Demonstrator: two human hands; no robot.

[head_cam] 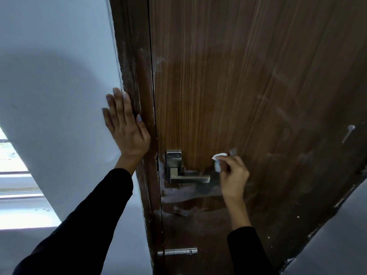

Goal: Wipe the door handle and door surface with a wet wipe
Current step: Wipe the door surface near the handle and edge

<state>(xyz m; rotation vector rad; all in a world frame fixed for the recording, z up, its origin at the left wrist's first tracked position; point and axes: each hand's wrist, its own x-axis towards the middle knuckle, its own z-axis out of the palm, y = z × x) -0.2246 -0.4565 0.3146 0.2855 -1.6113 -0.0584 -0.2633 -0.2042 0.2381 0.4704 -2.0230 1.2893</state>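
Observation:
A brown wood-grain door fills the middle and right of the head view. Its grey metal lever handle sits low on the door's left edge, under a square lock plate. My right hand is closed on a crumpled white wet wipe and presses it against the door just right of the handle's tip. My left hand lies flat with fingers spread on the white wall and the dark door frame. A paler, cleaner patch shows above the handle; whitish smears lie below it.
A white wall runs along the left, with a bright window low at the far left. A metal bolt is fixed near the door's bottom. A small hook sticks out of the door at right.

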